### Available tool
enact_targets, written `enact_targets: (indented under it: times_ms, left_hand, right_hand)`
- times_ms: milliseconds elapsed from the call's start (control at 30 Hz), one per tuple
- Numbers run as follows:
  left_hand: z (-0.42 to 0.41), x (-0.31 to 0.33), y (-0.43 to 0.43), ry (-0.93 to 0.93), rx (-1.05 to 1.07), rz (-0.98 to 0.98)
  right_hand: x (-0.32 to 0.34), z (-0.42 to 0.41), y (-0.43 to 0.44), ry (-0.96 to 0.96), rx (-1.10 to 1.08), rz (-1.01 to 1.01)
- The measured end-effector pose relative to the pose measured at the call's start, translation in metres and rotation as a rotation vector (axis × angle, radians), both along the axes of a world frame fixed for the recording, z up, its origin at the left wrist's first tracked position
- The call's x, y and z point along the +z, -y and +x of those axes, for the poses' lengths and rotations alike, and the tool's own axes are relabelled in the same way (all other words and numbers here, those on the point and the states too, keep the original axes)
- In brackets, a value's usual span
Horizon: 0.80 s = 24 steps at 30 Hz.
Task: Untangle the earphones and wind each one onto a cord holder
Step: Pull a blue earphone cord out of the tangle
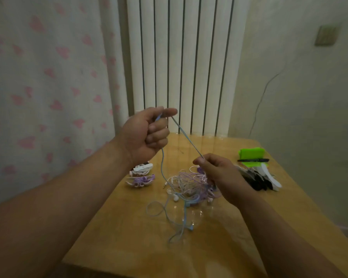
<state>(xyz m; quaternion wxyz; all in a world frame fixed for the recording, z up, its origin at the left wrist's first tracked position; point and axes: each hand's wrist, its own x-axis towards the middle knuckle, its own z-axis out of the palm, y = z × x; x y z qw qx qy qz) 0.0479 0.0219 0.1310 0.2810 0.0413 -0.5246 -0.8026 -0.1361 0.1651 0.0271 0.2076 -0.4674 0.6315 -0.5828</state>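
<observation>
My left hand (147,135) is raised above the table, fingers curled round a light blue earphone cord (187,138). The cord runs taut down to my right hand (219,173), which pinches it between thumb and forefinger. Another length hangs from my left fist to loose blue loops (165,213) on the table. Under my right hand lies a tangle of white, pink and purple earphones (191,185). A white earphone wound on a holder (142,169) and a purple wound one (141,180) lie at the left. Black and white cord holders (263,179) are stacked to the right.
The wooden table (189,253) stands against a white radiator (181,63). A green object (251,153) with a black marker (253,160) sits at the back right. A heart-patterned curtain (44,87) hangs at the left.
</observation>
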Motion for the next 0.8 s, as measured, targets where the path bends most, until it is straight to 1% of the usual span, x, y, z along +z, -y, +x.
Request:
enact_targets:
  times_ms: [67,167,200,233,267,367,400,433,500,600,667,800]
  left_hand:
    - [0.005,0.003,0.002,-0.026,0.042,0.003]
    - [0.016,0.002,0.001,-0.037,0.048,-0.029]
    - [0.020,0.004,0.001,-0.019,0.050,-0.090]
    - [0.024,0.006,0.001,0.027,0.066,-0.195]
    - [0.029,0.008,0.003,0.097,0.099,-0.341]
    - [0.045,0.012,0.009,0.373,0.207,-0.808]
    - [0.050,0.010,0.011,0.454,0.235,-0.910]
    - [0.054,0.006,0.013,0.520,0.258,-0.967]
    - [0.061,-0.008,0.022,0.592,0.280,-0.959]
    - [0.063,-0.040,0.038,0.571,0.272,-0.811]
    - [0.066,-0.058,0.047,0.577,0.237,-0.758]
    - [0.078,-0.076,0.056,0.736,0.099,-0.741]
  right_hand:
    - [0.008,0.004,-0.001,-0.083,-0.076,0.041]
    - [0.025,0.012,-0.007,-0.139,-0.173,0.045]
    - [0.031,0.013,-0.009,-0.142,-0.204,0.041]
    - [0.034,0.011,-0.010,-0.113,-0.235,0.031]
    - [0.037,0.008,-0.010,-0.041,-0.261,0.008]
    - [0.045,-0.009,-0.014,0.296,-0.272,-0.105]
    - [0.047,-0.014,-0.017,0.392,-0.261,-0.146]
    - [0.048,-0.018,-0.020,0.463,-0.257,-0.180]
    - [0.048,-0.023,-0.027,0.526,-0.259,-0.201]
    - [0.037,-0.024,-0.027,0.571,-0.240,-0.173]
    - [0.030,-0.021,-0.023,0.601,-0.218,-0.176]
    - [0.030,-0.020,-0.020,0.652,-0.212,-0.190]
